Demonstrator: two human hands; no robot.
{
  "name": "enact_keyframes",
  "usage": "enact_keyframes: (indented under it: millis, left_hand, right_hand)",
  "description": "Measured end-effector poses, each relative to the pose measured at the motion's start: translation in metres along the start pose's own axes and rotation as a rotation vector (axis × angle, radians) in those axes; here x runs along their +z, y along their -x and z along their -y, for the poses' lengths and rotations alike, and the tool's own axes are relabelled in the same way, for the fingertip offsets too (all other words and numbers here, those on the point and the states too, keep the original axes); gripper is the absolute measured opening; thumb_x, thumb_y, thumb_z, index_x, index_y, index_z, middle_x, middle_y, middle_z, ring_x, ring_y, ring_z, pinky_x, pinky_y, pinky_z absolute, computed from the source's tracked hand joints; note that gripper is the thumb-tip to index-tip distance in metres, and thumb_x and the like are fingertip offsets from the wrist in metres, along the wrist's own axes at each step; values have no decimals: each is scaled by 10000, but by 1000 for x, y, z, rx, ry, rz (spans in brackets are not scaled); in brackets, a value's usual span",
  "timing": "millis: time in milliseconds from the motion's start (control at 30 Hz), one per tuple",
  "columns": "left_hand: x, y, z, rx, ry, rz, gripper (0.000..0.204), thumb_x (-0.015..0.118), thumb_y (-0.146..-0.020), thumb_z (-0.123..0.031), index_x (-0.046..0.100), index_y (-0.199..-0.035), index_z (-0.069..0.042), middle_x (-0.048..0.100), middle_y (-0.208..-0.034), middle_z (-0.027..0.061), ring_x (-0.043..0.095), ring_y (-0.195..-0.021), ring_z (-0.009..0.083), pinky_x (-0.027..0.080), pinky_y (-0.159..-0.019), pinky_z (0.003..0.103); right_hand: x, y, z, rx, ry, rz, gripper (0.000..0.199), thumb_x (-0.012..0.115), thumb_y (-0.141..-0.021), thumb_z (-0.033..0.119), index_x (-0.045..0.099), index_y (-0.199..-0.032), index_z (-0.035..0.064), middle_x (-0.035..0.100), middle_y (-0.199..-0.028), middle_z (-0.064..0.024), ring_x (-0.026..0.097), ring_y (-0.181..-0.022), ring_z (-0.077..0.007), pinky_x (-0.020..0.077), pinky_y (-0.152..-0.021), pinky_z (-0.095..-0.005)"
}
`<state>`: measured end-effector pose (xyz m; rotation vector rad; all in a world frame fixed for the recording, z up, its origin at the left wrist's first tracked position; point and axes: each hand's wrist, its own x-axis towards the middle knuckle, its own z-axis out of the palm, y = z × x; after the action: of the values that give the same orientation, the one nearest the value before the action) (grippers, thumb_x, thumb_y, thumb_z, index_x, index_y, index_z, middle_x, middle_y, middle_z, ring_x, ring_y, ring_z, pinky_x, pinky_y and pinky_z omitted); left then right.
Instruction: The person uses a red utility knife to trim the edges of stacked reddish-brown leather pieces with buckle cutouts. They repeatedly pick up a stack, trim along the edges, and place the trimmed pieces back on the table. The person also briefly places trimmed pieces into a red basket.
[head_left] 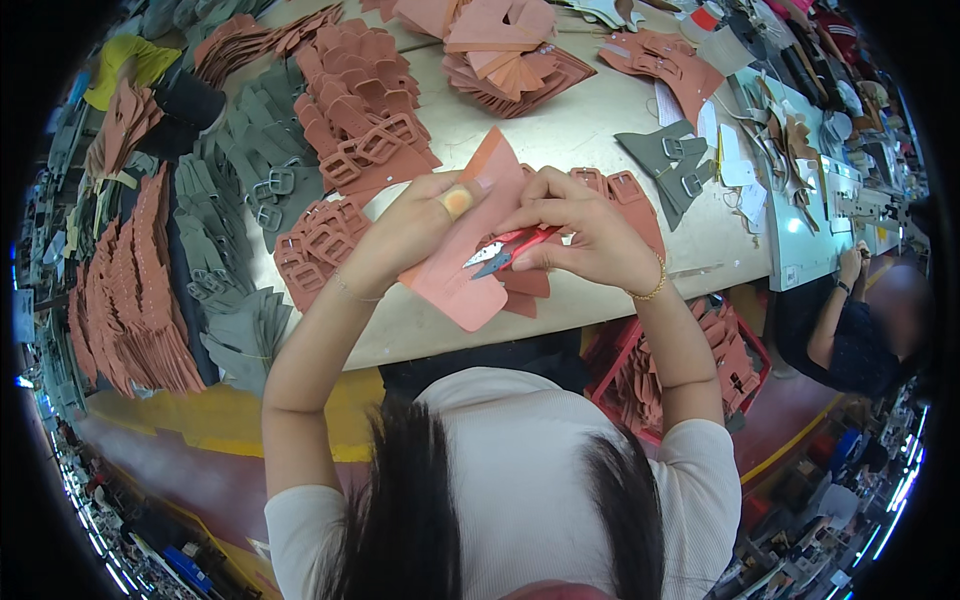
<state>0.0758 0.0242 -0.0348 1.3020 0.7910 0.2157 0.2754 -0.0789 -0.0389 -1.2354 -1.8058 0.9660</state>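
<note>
The person's right hand (590,235) has its fingers curled round the red-handled snips (505,250), the tips pointing in at the salmon panel (475,300), perhaps for close control. The left hand (425,225) pinches that panel by its upper part, a tan finger cover (458,203) on one digit, probably for grip or protection. The panel is held up between both hands over the table's near edge, tilted, seemingly so its face can be seen. Around them on the table (600,135), salmon buckled pieces (375,145) and grey straps (275,185) lie in overlapping rows, likely to keep colours apart. Below, to the right, a red crate (612,358) holds more salmon pieces.
</note>
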Motion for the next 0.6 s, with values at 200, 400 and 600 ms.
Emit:
enact_keyframes:
  millis: [200, 400, 600]
  left_hand:
    - [-8, -15, -6, 148, -260, -67, 321, 533, -942, -251, 596, -1062, 39, 642, -909, 64, 602, -783, 147, 489, -694, 296]
    - [2, -81, 17, 848, -1221, -531, 275, 574, -893, -248, 599, -1073, -41, 599, -998, 116, 597, -878, 289, 486, -697, 359]
    - [54, -106, 113, 702, -1449, -376, 591, 609, -846, -441, 491, -1321, -111, 449, -1369, 179, 456, -1197, 357, 369, -964, 491]
  right_hand:
    - [-14, 7, -5, 67, -90, -272, 229, 713, -806, 114, 679, -1020, 40, 541, -907, -24, 553, -786, -131, 453, -754, -244]
    - [-38, 44, -26, 145, -525, -788, 334, 429, -1024, 290, 456, -1237, 35, 524, -892, -33, 408, -685, -77, 367, -622, -209]
    - [-39, 101, -85, 488, 215, -911, 391, 631, -902, 385, 584, -1083, 42, 570, -777, -30, 477, -598, -119, 402, -569, -262]
